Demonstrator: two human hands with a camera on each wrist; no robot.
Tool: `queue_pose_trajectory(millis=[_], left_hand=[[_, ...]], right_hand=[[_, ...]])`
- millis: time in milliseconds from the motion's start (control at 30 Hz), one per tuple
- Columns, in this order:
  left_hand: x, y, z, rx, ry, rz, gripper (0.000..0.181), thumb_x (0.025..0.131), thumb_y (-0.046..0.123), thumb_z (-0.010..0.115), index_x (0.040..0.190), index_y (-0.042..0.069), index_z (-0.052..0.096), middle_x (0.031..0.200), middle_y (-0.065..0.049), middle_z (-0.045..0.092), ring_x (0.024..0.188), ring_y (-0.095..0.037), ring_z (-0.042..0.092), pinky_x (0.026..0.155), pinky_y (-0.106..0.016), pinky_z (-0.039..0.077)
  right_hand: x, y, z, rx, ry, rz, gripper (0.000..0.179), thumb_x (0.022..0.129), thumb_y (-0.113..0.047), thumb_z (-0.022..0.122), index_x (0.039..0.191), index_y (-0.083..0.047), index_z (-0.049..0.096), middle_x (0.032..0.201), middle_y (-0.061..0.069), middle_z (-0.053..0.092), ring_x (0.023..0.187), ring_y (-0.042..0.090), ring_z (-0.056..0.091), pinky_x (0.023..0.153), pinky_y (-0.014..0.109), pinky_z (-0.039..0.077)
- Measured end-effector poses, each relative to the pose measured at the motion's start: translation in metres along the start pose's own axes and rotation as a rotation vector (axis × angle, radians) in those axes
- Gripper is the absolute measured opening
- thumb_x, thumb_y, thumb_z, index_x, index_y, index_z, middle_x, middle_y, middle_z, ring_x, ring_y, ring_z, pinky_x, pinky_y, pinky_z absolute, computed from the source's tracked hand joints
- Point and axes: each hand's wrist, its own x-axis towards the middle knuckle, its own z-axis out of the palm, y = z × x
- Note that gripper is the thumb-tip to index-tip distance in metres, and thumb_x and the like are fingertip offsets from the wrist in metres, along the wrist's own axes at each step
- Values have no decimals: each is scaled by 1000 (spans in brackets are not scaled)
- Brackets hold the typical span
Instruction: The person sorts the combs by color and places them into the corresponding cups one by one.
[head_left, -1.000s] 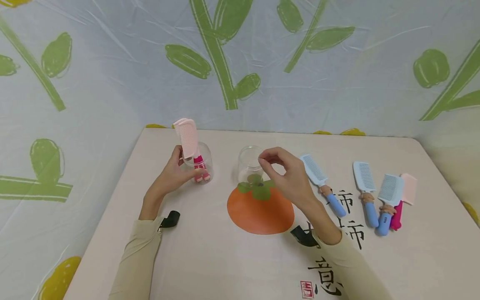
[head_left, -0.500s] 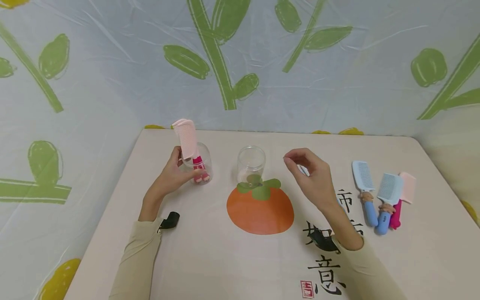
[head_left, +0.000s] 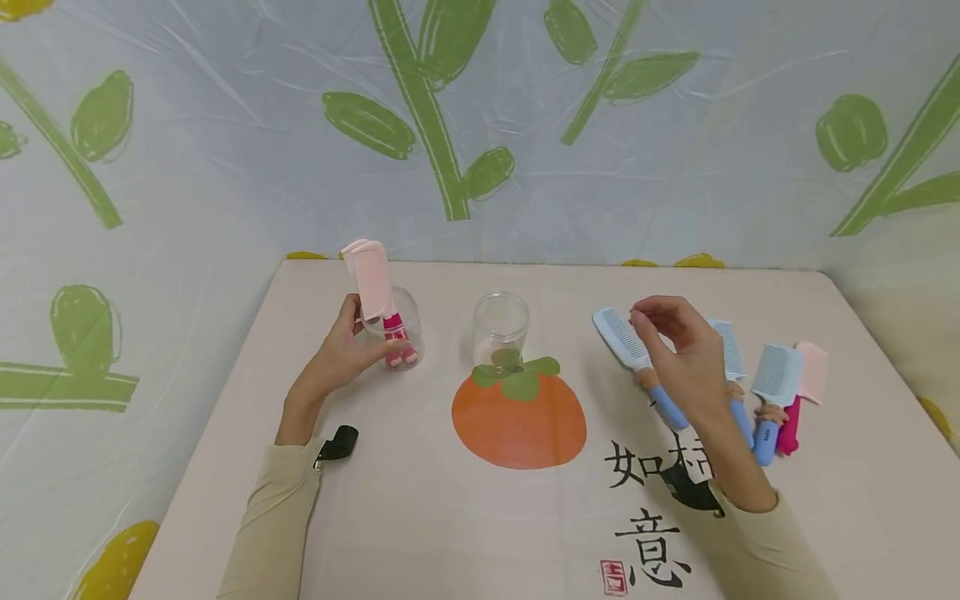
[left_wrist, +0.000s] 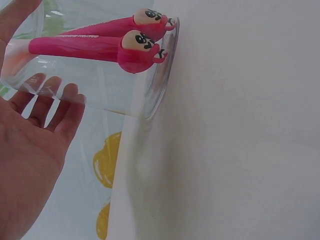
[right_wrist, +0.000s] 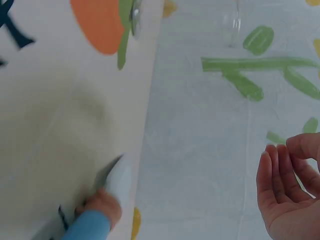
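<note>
My left hand [head_left: 341, 346] grips a clear jar [head_left: 414, 312], thumb in front and fingers round the far side. Two pink combs [head_left: 370, 279] stand in it, teeth ends up; in the left wrist view their dark pink handles [left_wrist: 80, 49] with cartoon-face tips point down to the jar's base. My right hand [head_left: 686, 354] hovers above the combs on the right, holding nothing. Its thumb meets the index fingertip, the other fingers loosely bent. Just left of it lies a blue comb [head_left: 621, 337]; another blue comb [head_left: 726, 346] is partly hidden behind the hand.
A second clear jar [head_left: 501, 321] stands mid-table by the printed orange persimmon [head_left: 517, 429]. Farther right lie a blue comb [head_left: 777, 375] and, overlapping it, a pink comb [head_left: 813, 371]. A patterned curtain [head_left: 262, 150] rises behind the table.
My right hand has moved from beside the middle jar's rim rightward over the blue combs, uncovering the leftmost one again. My left hand stays on its jar.
</note>
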Motion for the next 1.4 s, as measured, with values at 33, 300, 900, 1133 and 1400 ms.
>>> queue_pose_trajectory(millis=[33,300,900,1133,1400], left_hand=[[0,0,0,0,0,1,82,85,23,87,142,10,29,136,-10,44,129,-27,44,109,-52,37],[1,0,0,-5,2,18,81,86,19,86,142,8,29,136,-11,44,130,-26,43,111,-53,35],[2,-5,0,-14,3,10,82,86,22,86,143,10,29,137,-9,44,130,-26,42,111,-54,36],[1,-3,0,-16,-1,-8,84,86,22,86,145,12,27,139,-10,43,131,-28,41,111,-58,35],[1,-4,0,-1,-4,0,85,85,24,86,145,12,27,139,-9,42,133,-27,39,113,-60,33]], right_hand=[[-1,2,-4,-22,11,10,22,97,7,65,118,7,65,108,-2,66,98,4,65,94,13,49],[-5,23,-39,-160,88,78,23,99,1,65,122,5,65,105,-13,65,93,-1,64,89,8,47],[-21,58,-82,-418,160,332,34,104,-24,60,132,-5,61,118,-2,62,100,-7,52,100,15,45],[-26,78,-104,-523,154,382,37,104,-24,59,136,-5,60,130,12,62,96,-13,46,92,10,43],[-30,93,-133,-608,109,408,40,104,-21,56,139,0,56,134,20,56,93,-13,39,81,3,36]])
